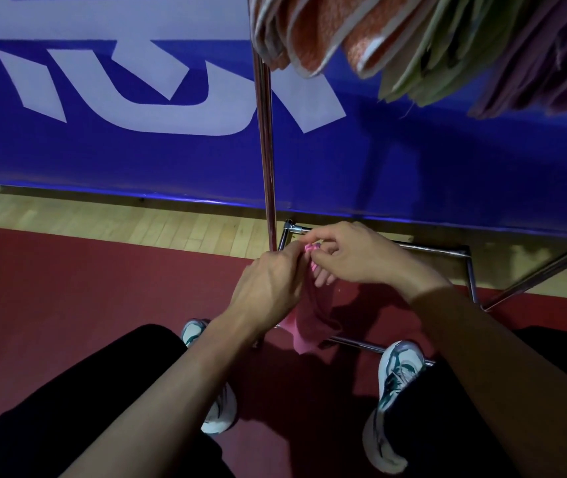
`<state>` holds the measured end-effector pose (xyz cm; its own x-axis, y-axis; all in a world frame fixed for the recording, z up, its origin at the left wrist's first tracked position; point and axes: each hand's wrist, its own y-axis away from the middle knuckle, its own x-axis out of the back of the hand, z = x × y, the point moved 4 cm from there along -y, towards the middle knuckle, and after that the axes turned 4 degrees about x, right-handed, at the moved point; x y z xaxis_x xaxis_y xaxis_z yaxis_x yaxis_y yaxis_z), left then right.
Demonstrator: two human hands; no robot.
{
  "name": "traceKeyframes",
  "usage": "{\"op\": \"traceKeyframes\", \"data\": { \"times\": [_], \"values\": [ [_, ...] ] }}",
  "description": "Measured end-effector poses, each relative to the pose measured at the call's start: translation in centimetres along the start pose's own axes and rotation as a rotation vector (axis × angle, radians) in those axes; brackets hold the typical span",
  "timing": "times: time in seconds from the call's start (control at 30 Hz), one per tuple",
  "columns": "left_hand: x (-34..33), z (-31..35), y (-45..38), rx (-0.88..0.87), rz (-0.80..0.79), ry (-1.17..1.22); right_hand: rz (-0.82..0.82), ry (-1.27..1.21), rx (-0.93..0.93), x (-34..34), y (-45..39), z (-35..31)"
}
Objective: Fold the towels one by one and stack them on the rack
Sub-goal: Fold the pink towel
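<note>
A small pink cloth towel [304, 322] hangs between the two hands, in front of the person's knees and above the dark red floor mat [85, 288]. The left hand [268, 288] and the right hand [354, 257] meet at the towel's top edge, their fingers curled and pinching the bunched pink fabric between them; the rest of the towel droops below the hands. Just behind the hands stands the chrome metal rack [266, 132], its upright pole rising past them and its base bars lying on the floor. At the top of the view, folded towels in orange [323, 32], pale green [423, 67] and mauve [530, 74] hang over the rack. A blue banner with white lettering [137, 81] runs behind the rack. Two white and teal sneakers [395, 374] rest on the mat.
</note>
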<state>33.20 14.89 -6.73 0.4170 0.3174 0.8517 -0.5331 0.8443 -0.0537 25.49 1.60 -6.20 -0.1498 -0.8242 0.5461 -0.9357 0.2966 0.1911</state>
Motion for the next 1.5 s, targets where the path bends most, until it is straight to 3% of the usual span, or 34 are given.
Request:
{"op": "traceKeyframes", "data": {
  "times": [0.2,0.4,0.53,0.7,0.9,1.07,1.23,1.5],
  "values": [
    [-0.1,-0.2,-0.2,-0.065,-0.070,0.141,-0.009,-0.130,-0.027,0.5,0.2,0.3],
    [0.3,-0.8,-0.5,-0.105,0.019,0.107,-0.102,-0.043,0.001,0.7,0.8,-0.1],
    [1.4,-0.4,-0.4,-0.131,0.040,0.263,-0.098,-0.115,0.048,1.9,1.3,-1.8],
    [3.1,-0.4,-0.6,-0.122,0.054,0.326,0.044,0.389,0.071,4.0,0.9,0.1],
    [4.8,-1.7,-0.9,-0.090,0.105,0.307,-0.154,0.426,0.114,3.5,1.4,1.1],
    [5.4,-3.6,-1.2,-0.013,0.158,0.282,0.027,0.486,0.121,4.6,1.4,1.9],
    [5.4,-4.8,-1.4,0.060,0.209,0.309,0.181,0.372,0.224,5.3,1.9,0.6],
    [6.7,-5.8,-1.9,0.141,0.295,0.339,0.135,0.436,0.400,3.6,2.9,-1.2]
  ]
}}
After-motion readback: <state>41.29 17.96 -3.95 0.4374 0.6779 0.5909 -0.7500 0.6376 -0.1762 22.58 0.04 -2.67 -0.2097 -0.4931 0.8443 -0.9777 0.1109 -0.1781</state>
